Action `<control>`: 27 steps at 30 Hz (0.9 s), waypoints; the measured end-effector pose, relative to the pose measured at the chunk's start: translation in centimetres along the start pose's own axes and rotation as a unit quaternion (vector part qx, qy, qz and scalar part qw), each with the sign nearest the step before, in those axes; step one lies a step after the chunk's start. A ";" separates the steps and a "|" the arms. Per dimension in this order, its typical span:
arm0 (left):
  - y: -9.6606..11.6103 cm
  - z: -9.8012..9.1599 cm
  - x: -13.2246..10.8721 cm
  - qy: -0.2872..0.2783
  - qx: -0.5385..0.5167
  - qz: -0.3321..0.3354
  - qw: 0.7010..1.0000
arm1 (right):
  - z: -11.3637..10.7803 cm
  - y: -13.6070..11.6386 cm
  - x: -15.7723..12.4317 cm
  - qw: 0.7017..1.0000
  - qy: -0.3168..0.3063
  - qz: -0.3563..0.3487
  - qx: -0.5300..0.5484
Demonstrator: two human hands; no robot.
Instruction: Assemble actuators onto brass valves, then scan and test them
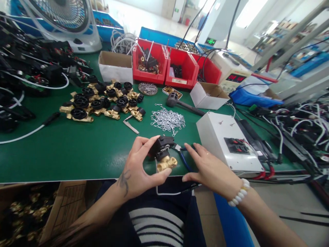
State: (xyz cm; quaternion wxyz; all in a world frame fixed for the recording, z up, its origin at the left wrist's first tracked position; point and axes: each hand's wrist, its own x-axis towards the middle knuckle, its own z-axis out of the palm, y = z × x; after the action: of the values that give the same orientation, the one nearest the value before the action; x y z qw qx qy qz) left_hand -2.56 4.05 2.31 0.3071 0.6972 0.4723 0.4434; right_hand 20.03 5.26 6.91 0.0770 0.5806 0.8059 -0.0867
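My left hand [144, 164] grips a brass valve [167, 164] with a black housing [162, 145] on top, just above the table's front edge. A bent wire clip [164, 148] sits across the black part, and a white cable hangs below it. Pliers [183, 158] with blue handles lie beside the valve, their jaws near the clip. My right hand [205, 164] is by the pliers with its fingers stretched and apart; whether a fingertip touches them I cannot tell. Beyond the hands lies a pile of wire clips [168, 119].
Several brass valves with black caps [97, 103] stand at the back left. A mallet [183, 103] and a small angled tool [131, 126] lie near the clips. A grey switch box [218, 133] stands right, red bins [150, 73] behind, a fan [72, 24] back left.
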 end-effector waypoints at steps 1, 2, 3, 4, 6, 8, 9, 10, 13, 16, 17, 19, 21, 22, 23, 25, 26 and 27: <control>-0.2 0.2 0.0 0.002 -0.003 -0.003 1.000 | 0.4 0.0 -0.1 0.999 -0.028 0.003 -0.036; -0.4 0.4 -0.1 0.001 -0.005 -0.006 1.000 | 0.7 -0.1 -0.1 0.997 -0.037 0.004 -0.065; -0.6 0.5 -0.1 0.000 -0.007 -0.007 1.000 | 1.0 -0.3 -0.2 0.996 -0.036 0.002 -0.085; -0.7 0.6 -0.2 -0.001 -0.007 -0.007 1.000 | 1.1 -0.5 -0.3 0.995 -0.030 -0.001 -0.093; -0.7 0.7 -0.3 -0.003 -0.010 0.001 1.000 | 1.2 -0.7 -0.5 0.997 -0.031 -0.005 -0.069; -0.8 0.6 -0.3 -0.004 -0.014 0.008 1.000 | 0.7 -0.6 -1.0 0.999 -0.052 -0.007 -0.003; -0.8 0.6 -0.3 -0.004 -0.016 0.011 1.000 | 0.2 -0.3 -1.3 0.998 -0.057 -0.003 0.033; -0.8 0.6 -0.3 -0.004 -0.016 0.013 1.000 | -0.4 -0.1 -1.6 0.996 -0.054 0.005 0.065; -0.9 0.6 -0.3 -0.005 -0.015 0.012 1.000 | -2.8 0.8 -2.4 0.984 0.058 0.053 0.158; -0.9 0.7 -0.2 -0.005 -0.015 0.018 1.000 | -4.3 1.0 -2.6 0.926 0.252 0.082 0.268; -0.9 0.7 -0.2 -0.004 -0.016 0.021 1.000 | -4.4 0.8 -2.5 0.898 0.304 0.078 0.308; -0.9 0.7 -0.2 -0.005 -0.019 0.023 1.000 | -3.8 0.2 -2.1 0.854 0.364 0.058 0.368; -0.9 0.6 -0.1 -0.008 -0.020 0.019 1.000 | -2.9 -0.5 -1.6 0.873 0.328 0.018 0.362; -0.8 0.5 -0.1 -0.012 -0.019 0.015 1.000 | -2.6 -0.7 -1.4 0.904 0.274 -0.006 0.328; -0.8 0.5 -0.1 -0.016 -0.019 0.012 1.000 | -2.5 -0.7 -1.3 0.935 0.211 -0.027 0.283; -0.9 0.4 -0.2 -0.020 -0.018 0.013 1.000 | -2.8 -0.6 -1.4 0.966 0.130 -0.051 0.218; -0.9 0.4 -0.2 -0.020 -0.019 0.016 0.999 | -3.1 -0.4 -1.6 0.966 0.136 -0.046 0.216; -1.0 0.5 -0.2 -0.018 -0.020 0.020 0.999 | -3.3 -0.2 -1.7 0.956 0.175 -0.031 0.233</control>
State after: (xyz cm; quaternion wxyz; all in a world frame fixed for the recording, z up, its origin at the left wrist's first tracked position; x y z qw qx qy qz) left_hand -2.55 4.19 1.24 0.3202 0.7082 0.4434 0.4464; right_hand 20.27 4.33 10.56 -0.2054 0.5632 0.7817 -0.1720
